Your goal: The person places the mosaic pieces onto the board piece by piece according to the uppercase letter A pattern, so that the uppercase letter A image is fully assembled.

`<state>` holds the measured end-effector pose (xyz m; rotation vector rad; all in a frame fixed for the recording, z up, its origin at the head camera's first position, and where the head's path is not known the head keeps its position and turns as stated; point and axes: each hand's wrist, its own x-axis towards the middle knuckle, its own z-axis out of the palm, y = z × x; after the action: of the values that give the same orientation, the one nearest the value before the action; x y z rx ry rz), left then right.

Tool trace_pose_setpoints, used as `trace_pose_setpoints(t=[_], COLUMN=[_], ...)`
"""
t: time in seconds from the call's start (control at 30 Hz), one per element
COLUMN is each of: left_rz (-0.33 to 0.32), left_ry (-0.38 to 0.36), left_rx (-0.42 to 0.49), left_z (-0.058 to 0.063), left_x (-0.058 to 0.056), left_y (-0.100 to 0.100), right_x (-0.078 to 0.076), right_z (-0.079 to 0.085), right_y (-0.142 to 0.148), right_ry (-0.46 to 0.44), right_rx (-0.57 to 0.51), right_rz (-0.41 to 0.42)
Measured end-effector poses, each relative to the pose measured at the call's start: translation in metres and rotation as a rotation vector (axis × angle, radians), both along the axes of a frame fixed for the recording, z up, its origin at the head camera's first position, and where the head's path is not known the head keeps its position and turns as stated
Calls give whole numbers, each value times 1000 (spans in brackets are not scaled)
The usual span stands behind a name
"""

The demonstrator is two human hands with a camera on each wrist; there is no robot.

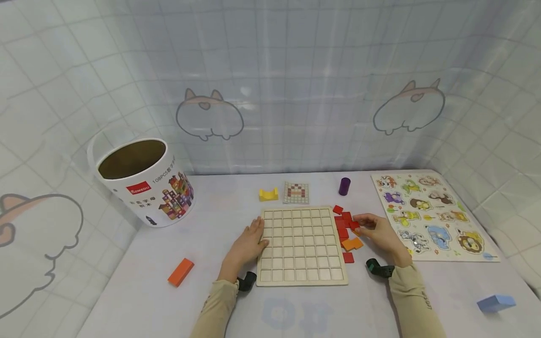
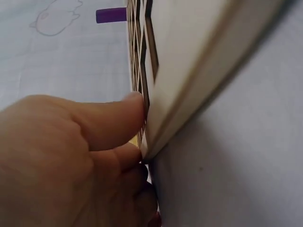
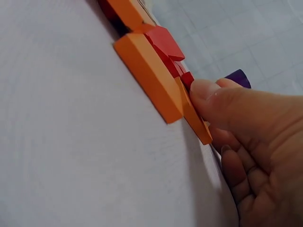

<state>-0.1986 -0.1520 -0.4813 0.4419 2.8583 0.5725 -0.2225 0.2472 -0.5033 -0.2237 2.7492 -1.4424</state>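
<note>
A wooden grid board (image 1: 302, 246) of square cells lies flat in the middle of the table. My left hand (image 1: 247, 244) rests along its left edge, fingers extended. The left wrist view shows its thumb (image 2: 113, 120) over the board's rim and the other fingers against the side. To the right of the board, my right hand (image 1: 380, 232) pinches a small red square tile (image 1: 354, 226) between thumb and fingertips. Several red tiles (image 1: 343, 233) and orange tiles (image 1: 349, 244) lie loosely piled under and beside that hand. One orange tile (image 3: 149, 75) leans close by in the right wrist view.
Behind the board are a patterned card (image 1: 296, 193), a yellow block (image 1: 268, 194) and a purple cylinder (image 1: 344, 186). A white bucket (image 1: 148, 197) stands at left, near an orange block (image 1: 181, 272). An animal puzzle board (image 1: 431, 216) and blue block (image 1: 496, 303) lie right.
</note>
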Motion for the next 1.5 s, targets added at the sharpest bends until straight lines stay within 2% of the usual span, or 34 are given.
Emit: trace_pose_setpoints(t=[0.37,0.47,0.67,0.87,1.0,1.17,1.37,1.5], left_rz=[-68,-75,-95,-119,-112,-122,-133,-118], left_ry=[71,72,64,44,22,18,42,40], left_rx=[-40,-63,-46,-42,-42,-30,-30,-29], left_z=[-6,-6,-3,3,5,4,0,1], left_x=[1,3,4,2,3,4,5,6], left_y=[3,3,1,1,-1,-3,-4,-3], right_x=[3,1,1,2,1,-6,-22,-32], right_z=[-7,-4,6,18,30,41,39,33], right_y=[-4,-5,-3,-10,-30,-62,-104,-127], right_ry=[-5,-13,-38,58,93,95,80,55], right_rx=[15,6,-9,-4,-19,-76,-161,-160], right_rz=[-77,-82,-110,-147,-116,-19,113,166])
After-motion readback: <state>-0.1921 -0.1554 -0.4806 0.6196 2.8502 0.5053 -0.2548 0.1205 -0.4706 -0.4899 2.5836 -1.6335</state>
